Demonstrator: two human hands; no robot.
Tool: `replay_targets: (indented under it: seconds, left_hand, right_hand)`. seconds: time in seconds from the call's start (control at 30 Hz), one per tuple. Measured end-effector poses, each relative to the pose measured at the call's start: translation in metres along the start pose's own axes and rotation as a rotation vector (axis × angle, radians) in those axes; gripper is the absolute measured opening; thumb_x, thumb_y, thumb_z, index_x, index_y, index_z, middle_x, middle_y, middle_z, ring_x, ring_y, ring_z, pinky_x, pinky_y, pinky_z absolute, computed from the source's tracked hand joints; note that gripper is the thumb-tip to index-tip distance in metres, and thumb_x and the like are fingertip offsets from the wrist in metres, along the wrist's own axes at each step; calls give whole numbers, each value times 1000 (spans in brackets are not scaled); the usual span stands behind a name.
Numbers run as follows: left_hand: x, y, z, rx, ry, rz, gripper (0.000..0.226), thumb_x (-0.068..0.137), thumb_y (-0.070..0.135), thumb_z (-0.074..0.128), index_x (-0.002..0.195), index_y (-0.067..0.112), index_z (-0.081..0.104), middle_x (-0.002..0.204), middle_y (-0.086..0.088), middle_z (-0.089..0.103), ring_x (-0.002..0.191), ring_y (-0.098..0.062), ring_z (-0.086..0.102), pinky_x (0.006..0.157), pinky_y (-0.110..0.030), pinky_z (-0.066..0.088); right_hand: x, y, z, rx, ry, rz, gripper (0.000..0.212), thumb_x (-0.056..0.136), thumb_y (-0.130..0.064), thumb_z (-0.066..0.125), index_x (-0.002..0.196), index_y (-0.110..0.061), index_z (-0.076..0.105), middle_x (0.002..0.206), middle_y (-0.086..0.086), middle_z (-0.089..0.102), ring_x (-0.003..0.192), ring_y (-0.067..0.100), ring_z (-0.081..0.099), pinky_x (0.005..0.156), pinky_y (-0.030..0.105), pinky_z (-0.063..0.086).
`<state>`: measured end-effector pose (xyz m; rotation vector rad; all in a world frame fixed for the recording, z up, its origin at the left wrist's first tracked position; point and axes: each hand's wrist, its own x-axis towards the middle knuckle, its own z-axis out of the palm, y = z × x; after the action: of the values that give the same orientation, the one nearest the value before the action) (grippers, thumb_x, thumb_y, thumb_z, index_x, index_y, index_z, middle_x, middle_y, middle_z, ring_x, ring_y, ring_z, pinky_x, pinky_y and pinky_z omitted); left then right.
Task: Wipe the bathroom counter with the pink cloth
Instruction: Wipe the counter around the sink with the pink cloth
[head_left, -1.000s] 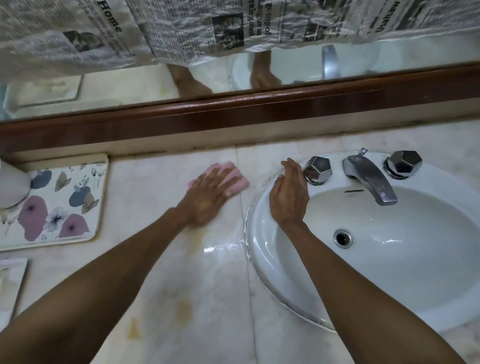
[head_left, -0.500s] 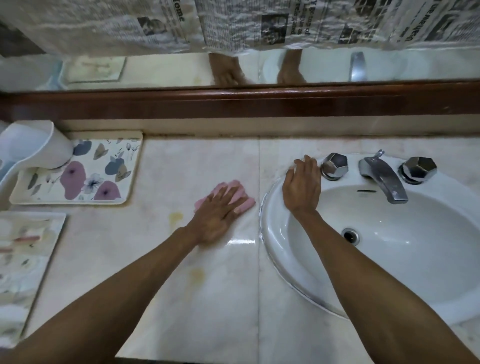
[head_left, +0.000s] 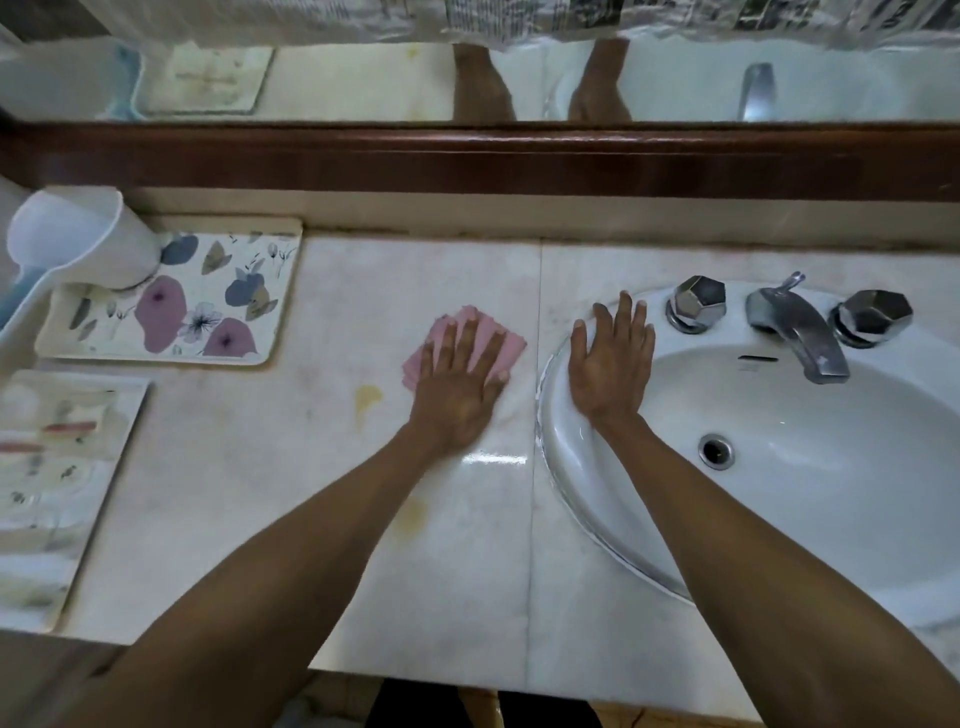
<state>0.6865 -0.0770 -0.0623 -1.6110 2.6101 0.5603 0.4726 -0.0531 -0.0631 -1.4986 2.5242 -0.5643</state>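
We look down on the pale marble surface (head_left: 291, 493), which fills the left and middle of the frame. The white sink (head_left: 831, 519) takes up the right. At the far left a floral tray (head_left: 208, 332) lies against the back edge with a white cup (head_left: 78, 234) standing on its upper left corner.

Both forearms reach up from the bottom of the frame. The left hand (head_left: 457, 384) lies at the centre, flat on the pink cloth (head_left: 513, 347). The right hand (head_left: 610, 364) rests just beside it, across the seam in the marble, on the sink's near left rim.

The cloth sits on the surface under the left palm, folded small. It shows only as a fringe past the fingertips toward the top of the frame and as a corner to the right of the thumb. Its long axis seems to run from lower left to upper right.

What the next stroke turns on, we judge, is the yellowish stain (head_left: 368, 397), just left of the cloth and a little lower. A second, fainter stain sits further down the frame beside the left forearm. The left hand is plainly the nearer one, so a sweep down and to the left would carry the cloth across the nearer stain.

The left fingers (head_left: 470, 338) are straight and spread, pressing the cloth down rather than gripping it. The right fingers (head_left: 623, 317) are likewise stretched out and hold nothing, bracing on the porcelain.
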Motion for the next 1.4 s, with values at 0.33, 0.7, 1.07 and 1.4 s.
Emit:
replay_targets:
  seconds: [0.33, 0.7, 1.07, 1.4]
  left_hand:
    - [24, -2, -8, 40, -46, 27, 58, 111, 50, 18, 166, 38, 4, 175, 0, -13, 161, -28, -15, 128, -57, 0]
    - [-82, 23, 28, 73, -24, 173, 56, 112, 46, 24, 166, 39, 9, 176, 3, -5, 162, -22, -9, 129, -51, -4]
    - [49, -79, -50, 32, -191, 70, 61, 105, 49, 15, 165, 35, 19, 175, 0, 4, 161, -32, 5, 123, -61, 18]
    - [-100, -111, -22, -90, -85, -112, 56, 109, 53, 17, 163, 44, 11, 173, 5, -10, 159, -19, -16, 128, -51, -9]
  right_hand:
    - [2, 1, 1, -10, 28, 1, 49, 104, -43, 31, 138, -15, 52, 161, 9, 30, 152, 29, 19, 123, 44, 13]
    - [3, -1, -1, -20, 9, -13, 46, 104, -38, 32, 135, -13, 54, 160, 12, 32, 152, 32, 19, 122, 47, 15]
    - [0, -47, -6, 27, -104, -186, 49, 104, -33, 35, 143, -6, 44, 161, 18, 27, 153, 32, 14, 125, 45, 7]
    - [-20, -111, 39, 146, -333, -325, 51, 105, -33, 37, 147, -4, 38, 164, 21, 17, 153, 33, 10, 125, 44, 8]
